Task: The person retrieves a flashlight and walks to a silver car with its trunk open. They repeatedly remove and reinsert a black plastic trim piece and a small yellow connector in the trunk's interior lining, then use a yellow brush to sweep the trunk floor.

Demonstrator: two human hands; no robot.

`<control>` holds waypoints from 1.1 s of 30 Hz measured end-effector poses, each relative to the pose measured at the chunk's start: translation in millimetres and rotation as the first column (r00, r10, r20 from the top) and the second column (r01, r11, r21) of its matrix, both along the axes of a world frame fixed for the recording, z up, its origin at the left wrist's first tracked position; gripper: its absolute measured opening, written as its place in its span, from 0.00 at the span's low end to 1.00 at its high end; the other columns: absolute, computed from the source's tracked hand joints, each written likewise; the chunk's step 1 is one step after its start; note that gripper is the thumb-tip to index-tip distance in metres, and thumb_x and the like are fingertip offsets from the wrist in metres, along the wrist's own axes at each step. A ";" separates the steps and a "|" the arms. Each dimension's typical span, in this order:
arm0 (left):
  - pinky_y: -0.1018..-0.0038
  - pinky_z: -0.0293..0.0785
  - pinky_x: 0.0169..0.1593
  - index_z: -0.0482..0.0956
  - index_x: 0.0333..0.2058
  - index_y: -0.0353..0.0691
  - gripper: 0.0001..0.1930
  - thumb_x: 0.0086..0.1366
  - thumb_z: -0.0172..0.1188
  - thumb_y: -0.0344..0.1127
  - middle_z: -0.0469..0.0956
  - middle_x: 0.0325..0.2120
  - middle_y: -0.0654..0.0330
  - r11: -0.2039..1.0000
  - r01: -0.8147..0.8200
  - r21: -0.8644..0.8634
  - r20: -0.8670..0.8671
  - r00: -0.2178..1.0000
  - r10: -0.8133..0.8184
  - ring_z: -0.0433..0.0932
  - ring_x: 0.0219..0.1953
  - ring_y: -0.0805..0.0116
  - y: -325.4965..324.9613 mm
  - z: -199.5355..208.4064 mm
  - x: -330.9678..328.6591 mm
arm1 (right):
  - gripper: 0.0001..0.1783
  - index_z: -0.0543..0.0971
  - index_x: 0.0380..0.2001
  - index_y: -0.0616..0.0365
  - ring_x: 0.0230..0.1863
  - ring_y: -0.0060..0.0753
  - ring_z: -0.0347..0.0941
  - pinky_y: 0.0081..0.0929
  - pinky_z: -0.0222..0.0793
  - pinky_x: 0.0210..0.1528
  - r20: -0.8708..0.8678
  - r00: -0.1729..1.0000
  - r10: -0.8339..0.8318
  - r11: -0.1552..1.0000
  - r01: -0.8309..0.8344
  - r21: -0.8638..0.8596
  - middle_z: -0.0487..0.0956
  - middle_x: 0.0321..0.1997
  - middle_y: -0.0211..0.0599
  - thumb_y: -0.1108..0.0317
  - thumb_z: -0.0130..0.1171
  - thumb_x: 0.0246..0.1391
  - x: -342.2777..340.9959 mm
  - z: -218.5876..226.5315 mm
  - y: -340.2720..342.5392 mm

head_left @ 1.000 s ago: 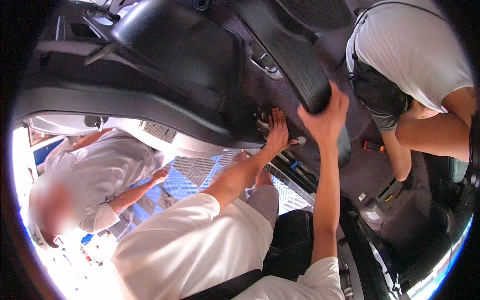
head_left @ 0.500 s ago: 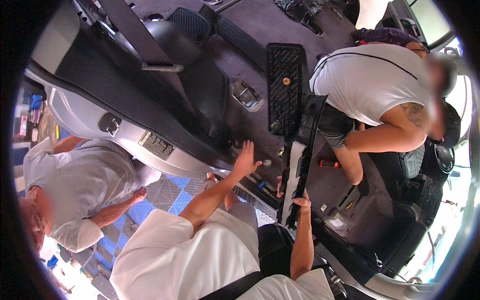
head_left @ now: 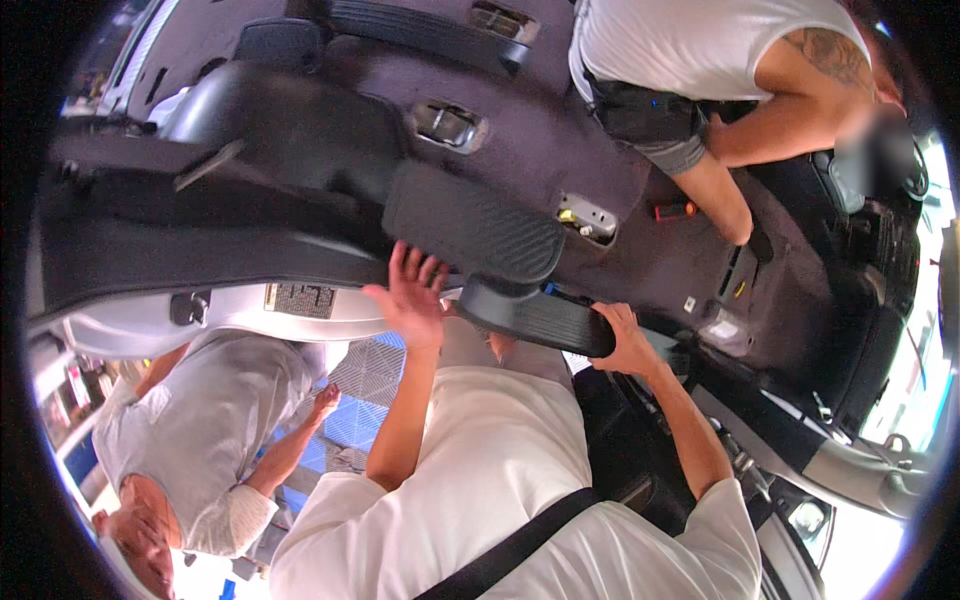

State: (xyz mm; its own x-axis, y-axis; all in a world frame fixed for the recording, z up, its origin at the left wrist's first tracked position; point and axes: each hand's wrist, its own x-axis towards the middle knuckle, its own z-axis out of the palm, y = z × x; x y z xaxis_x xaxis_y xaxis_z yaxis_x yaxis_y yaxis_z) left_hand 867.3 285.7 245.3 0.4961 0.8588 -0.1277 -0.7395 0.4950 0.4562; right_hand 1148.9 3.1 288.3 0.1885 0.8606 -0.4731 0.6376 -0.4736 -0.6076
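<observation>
A black plastic sill trim panel with a wide ribbed step section lies lengthwise over the door opening of a vehicle, ribbed face up. My right hand grips its right end, fingers over the top edge. At the panel's other end, my left hand is raised with fingers spread, close to the ribbed section's lower left corner. Whether those fingertips touch the panel I cannot tell. The sill under the panel is mostly hidden.
A co-worker in a white sleeveless top crouches inside on the dark carpet, near a red-handled tool. Metal floor brackets sit in carpet cutouts. Another person in a grey shirt is outside at left, beside the silver door pillar.
The panel has swung from upright, pale underside showing, to lying along the sill ribbed side up. My left hand has come off the carpet edge toward it. The view has shifted.
</observation>
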 end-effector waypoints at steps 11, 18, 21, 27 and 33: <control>0.65 0.79 0.50 0.74 0.61 0.37 0.34 0.59 0.76 0.42 0.83 0.51 0.54 0.741 0.672 -0.003 -0.954 -0.225 0.201 0.84 0.45 0.59 -16.4 29.3 23.8 | 0.58 0.65 0.69 0.51 0.65 0.54 0.62 0.56 0.56 0.68 0.338 0.938 -0.072 0.996 0.086 -0.027 0.68 0.61 0.47 0.60 0.81 0.31 1.2 -124.6 -68.1; 0.46 0.61 0.70 0.64 0.70 0.48 0.60 0.35 0.85 0.41 0.67 0.67 0.55 -0.014 0.996 0.092 -0.775 0.080 0.627 0.65 0.68 0.51 30.9 0.7 106.5 | 0.57 0.66 0.69 0.53 0.65 0.52 0.62 0.52 0.57 0.68 0.312 0.947 -0.072 0.993 0.096 -0.063 0.68 0.62 0.49 0.63 0.83 0.31 6.9 -156.9 -61.7; 0.37 0.53 0.73 0.58 0.73 0.49 0.69 0.28 0.87 0.44 0.62 0.69 0.54 -0.203 0.978 -0.055 -0.761 0.091 0.643 0.61 0.71 0.51 51.2 -27.8 135.5 | 0.58 0.66 0.70 0.53 0.66 0.53 0.62 0.52 0.56 0.69 0.320 0.946 -0.043 0.997 0.062 -0.049 0.68 0.63 0.49 0.62 0.83 0.32 11.1 -171.8 -61.6; 0.37 0.49 0.74 0.54 0.75 0.50 0.72 0.29 0.86 0.51 0.62 0.69 0.54 -0.269 0.941 -0.204 -0.777 0.012 0.629 0.59 0.73 0.50 54.8 -71.5 142.4 | 0.58 0.63 0.72 0.53 0.67 0.53 0.61 0.56 0.55 0.71 0.300 0.953 -0.054 0.995 0.076 -0.062 0.67 0.64 0.49 0.62 0.82 0.36 -4.4 -218.6 -58.9; 0.36 0.48 0.74 0.58 0.73 0.49 0.64 0.37 0.83 0.56 0.61 0.69 0.53 -0.348 0.929 -0.131 -0.776 0.122 0.618 0.58 0.73 0.51 25.1 -95.6 155.9 | 0.43 0.65 0.71 0.53 0.70 0.53 0.61 0.59 0.51 0.74 0.467 0.875 -0.131 0.991 0.126 0.041 0.68 0.65 0.50 0.72 0.65 0.50 -9.8 -268.5 -60.0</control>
State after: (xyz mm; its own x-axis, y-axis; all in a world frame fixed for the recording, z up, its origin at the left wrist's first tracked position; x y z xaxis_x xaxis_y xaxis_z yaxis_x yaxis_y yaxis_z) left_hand 1023.2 310.8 149.7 0.9029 0.0983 -0.4185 0.2093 -0.9509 0.2280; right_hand 1139.1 -56.9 19.8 0.4947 0.8176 -0.2945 0.7823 -0.5666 -0.2587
